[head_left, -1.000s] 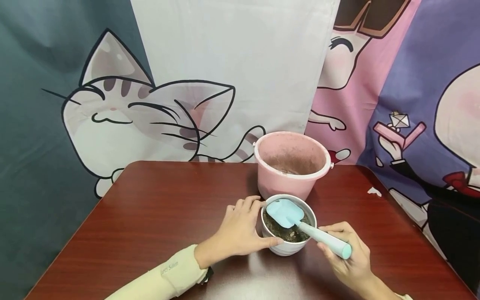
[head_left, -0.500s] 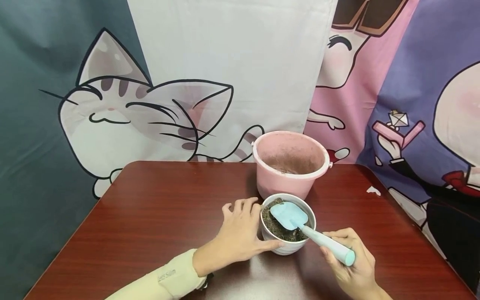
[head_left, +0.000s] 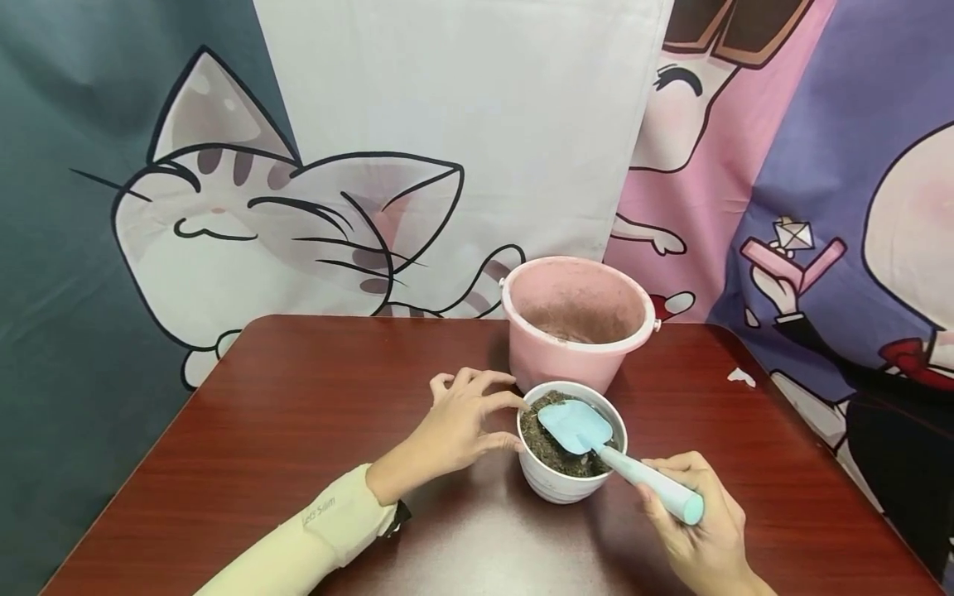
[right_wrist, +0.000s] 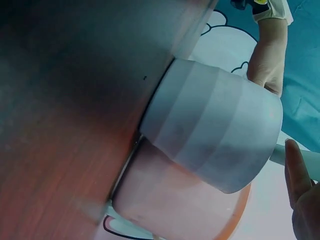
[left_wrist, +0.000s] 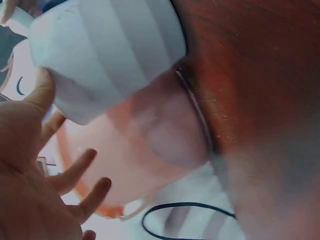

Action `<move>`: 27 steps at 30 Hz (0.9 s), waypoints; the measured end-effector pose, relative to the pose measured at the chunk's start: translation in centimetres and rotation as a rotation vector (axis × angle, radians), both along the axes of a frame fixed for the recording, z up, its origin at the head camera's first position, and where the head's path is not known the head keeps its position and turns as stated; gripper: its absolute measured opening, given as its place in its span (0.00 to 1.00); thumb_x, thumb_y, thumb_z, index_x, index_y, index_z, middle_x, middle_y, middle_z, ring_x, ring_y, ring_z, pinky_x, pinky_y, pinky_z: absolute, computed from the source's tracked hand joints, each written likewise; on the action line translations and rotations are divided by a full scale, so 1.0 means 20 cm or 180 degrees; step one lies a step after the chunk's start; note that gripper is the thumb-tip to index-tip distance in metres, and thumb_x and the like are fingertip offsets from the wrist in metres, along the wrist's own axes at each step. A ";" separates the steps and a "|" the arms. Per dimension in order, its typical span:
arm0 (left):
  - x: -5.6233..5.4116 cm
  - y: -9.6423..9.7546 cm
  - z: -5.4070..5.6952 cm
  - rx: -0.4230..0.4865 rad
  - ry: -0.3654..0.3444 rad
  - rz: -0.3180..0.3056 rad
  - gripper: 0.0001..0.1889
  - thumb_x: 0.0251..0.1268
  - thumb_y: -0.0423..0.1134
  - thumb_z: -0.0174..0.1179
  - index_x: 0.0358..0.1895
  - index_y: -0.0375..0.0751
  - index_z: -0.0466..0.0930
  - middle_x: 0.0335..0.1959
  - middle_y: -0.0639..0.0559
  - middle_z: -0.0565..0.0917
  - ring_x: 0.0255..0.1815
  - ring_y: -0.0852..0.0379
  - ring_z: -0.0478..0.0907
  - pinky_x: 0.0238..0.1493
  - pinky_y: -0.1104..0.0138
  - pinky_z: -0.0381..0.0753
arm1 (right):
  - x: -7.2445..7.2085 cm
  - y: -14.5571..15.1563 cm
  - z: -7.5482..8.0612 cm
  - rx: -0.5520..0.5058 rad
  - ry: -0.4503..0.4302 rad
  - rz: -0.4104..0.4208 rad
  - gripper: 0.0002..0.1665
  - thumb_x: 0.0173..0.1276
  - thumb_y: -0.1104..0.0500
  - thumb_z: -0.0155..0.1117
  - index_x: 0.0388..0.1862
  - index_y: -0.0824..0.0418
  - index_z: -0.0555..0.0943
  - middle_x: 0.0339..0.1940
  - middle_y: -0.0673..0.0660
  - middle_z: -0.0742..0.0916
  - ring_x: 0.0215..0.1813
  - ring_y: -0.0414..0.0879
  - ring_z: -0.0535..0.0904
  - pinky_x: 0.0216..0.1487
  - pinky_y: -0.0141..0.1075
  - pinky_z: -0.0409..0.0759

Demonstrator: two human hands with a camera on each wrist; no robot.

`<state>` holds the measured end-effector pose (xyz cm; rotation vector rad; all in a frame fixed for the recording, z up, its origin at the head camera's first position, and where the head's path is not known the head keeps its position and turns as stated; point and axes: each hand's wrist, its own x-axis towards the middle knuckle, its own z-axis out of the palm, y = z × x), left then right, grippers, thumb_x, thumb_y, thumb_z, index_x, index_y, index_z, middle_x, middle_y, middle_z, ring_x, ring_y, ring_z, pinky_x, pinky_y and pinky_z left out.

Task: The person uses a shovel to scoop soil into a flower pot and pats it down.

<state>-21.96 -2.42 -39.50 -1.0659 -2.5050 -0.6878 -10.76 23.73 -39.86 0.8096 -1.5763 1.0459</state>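
Note:
A white ribbed flowerpot (head_left: 559, 487) stands upright on the table, with dark soil (head_left: 538, 437) inside. Across its top lies a hand trowel (head_left: 575, 427) with a light blue blade, which covers part of the soil. The right hand (head_left: 699, 520) grips the trowel's pale handle, right of the pot. To the pot's left, the left hand (head_left: 450, 430) has its fingers spread and slightly bent, the fingertips and thumb at the rim. In the left wrist view that hand (left_wrist: 30, 160) is beside the pot (left_wrist: 110, 50); whether it touches is hard to tell.
A pink bucket (head_left: 559, 364) with dirt-stained inner walls stands right behind the pot. The reddish-brown table (head_left: 320, 397) extends left and right of it. A small white scrap (head_left: 741, 377) lies near the right edge. A cartoon-printed cloth (head_left: 462, 99) hangs behind.
The trowel blade has shifted right and toward the person, baring more soil at the left. The left hand has drawn left, its thumb coming off the pot's front.

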 end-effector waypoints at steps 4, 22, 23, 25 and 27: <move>-0.02 -0.01 -0.03 0.0201 -0.0209 -0.0141 0.26 0.40 0.61 0.75 0.48 0.63 0.84 0.59 0.57 0.79 0.53 0.55 0.72 0.50 0.50 0.59 | -0.01 0.02 -0.02 -0.0049 -0.0119 0.0102 0.24 0.66 0.61 0.70 0.26 0.80 0.71 0.30 0.66 0.84 0.40 0.37 0.83 0.32 0.19 0.76; 0.15 0.11 -0.12 0.0888 -0.0683 0.0178 0.26 0.42 0.59 0.78 0.34 0.54 0.72 0.63 0.49 0.79 0.61 0.53 0.78 0.50 0.56 0.80 | -0.03 0.03 -0.04 -0.0543 -0.0749 0.1334 0.14 0.63 0.81 0.61 0.37 0.90 0.66 0.43 0.67 0.82 0.39 0.45 0.85 0.30 0.30 0.84; 0.17 0.12 -0.12 0.0827 -0.0611 0.0311 0.26 0.42 0.62 0.77 0.33 0.54 0.71 0.66 0.47 0.76 0.64 0.51 0.76 0.51 0.56 0.80 | -0.03 0.02 -0.03 -0.0575 -0.0722 0.1362 0.14 0.63 0.81 0.61 0.37 0.90 0.66 0.43 0.67 0.82 0.40 0.46 0.85 0.30 0.30 0.84; 0.21 0.14 -0.11 0.0739 -0.0510 0.0499 0.27 0.43 0.66 0.74 0.31 0.55 0.70 0.70 0.43 0.71 0.68 0.48 0.72 0.53 0.54 0.78 | -0.02 0.01 -0.03 -0.0618 -0.0671 0.1412 0.14 0.62 0.81 0.61 0.37 0.90 0.65 0.43 0.68 0.82 0.42 0.47 0.85 0.30 0.31 0.84; 0.23 0.14 -0.10 0.0712 -0.0484 0.0582 0.28 0.43 0.68 0.73 0.32 0.55 0.69 0.70 0.41 0.70 0.67 0.48 0.73 0.53 0.55 0.76 | -0.02 0.00 -0.03 -0.0632 -0.0660 0.1390 0.15 0.62 0.81 0.62 0.38 0.91 0.65 0.44 0.68 0.82 0.41 0.47 0.85 0.30 0.31 0.84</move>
